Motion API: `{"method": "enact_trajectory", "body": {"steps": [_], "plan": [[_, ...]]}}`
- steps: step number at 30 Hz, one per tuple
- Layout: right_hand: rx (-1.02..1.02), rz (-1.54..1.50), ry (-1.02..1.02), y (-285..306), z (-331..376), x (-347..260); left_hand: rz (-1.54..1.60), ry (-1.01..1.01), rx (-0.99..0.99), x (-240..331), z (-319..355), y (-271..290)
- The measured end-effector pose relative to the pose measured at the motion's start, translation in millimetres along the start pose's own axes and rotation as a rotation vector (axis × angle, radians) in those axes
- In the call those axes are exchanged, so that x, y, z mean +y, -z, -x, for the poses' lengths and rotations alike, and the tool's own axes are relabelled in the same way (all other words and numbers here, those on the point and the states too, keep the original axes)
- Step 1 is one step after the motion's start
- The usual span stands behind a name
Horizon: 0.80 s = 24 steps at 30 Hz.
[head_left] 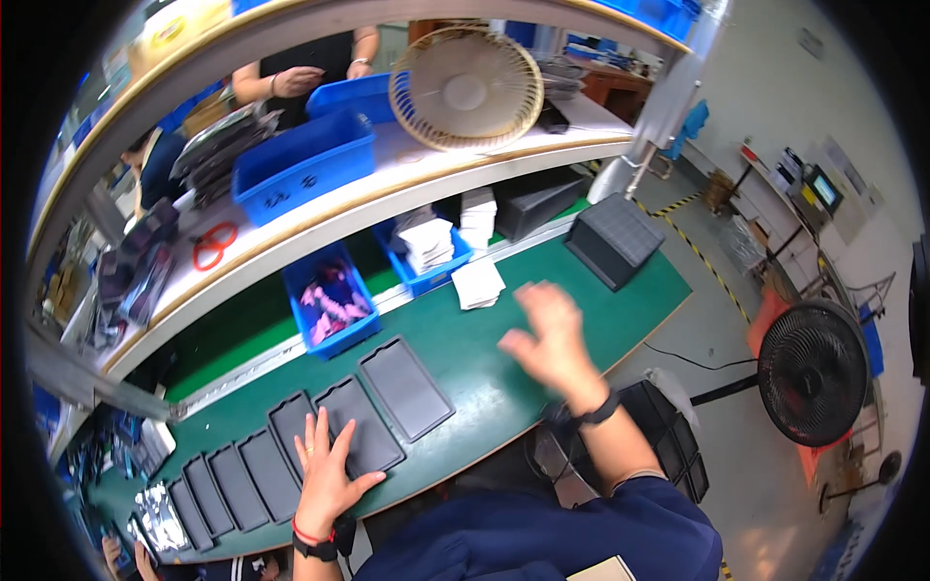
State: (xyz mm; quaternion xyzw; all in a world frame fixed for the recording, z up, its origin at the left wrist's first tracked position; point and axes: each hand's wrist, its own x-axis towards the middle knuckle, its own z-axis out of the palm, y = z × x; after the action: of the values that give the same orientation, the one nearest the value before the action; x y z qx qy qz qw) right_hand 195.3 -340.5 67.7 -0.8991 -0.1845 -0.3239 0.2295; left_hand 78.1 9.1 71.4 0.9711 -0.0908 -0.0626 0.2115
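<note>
Hanging above the desk (489, 382) beside a white stack (478, 284), my right grip (554, 337) is splayed; my left grip (331, 472), fingers wide, overlaps a gray tray (371, 426).

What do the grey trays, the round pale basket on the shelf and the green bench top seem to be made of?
Grey trays: probably moulded plastic, matte, from their even colour and thin raised rims.
Round pale basket: likely dull-finished plastic, given its regular slatted sides, but uncertain.
Green bench top: perhaps rubber or vinyl sheet, smooth with a soft sheen under the light.
</note>
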Motion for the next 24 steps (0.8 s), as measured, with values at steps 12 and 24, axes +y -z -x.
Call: {"method": "enact_trajectory", "body": {"steps": [12,24], "plan": [[-0.007,0.451,-0.741,55.4,-8.7,189.2,0.708,-0.621,-0.258,141.5,-82.7,-20.7],[0.027,0.435,-0.514,37.4,43.2,82.1,1.181,-0.064,-0.339,242.8,-227.3,-155.2]]}}
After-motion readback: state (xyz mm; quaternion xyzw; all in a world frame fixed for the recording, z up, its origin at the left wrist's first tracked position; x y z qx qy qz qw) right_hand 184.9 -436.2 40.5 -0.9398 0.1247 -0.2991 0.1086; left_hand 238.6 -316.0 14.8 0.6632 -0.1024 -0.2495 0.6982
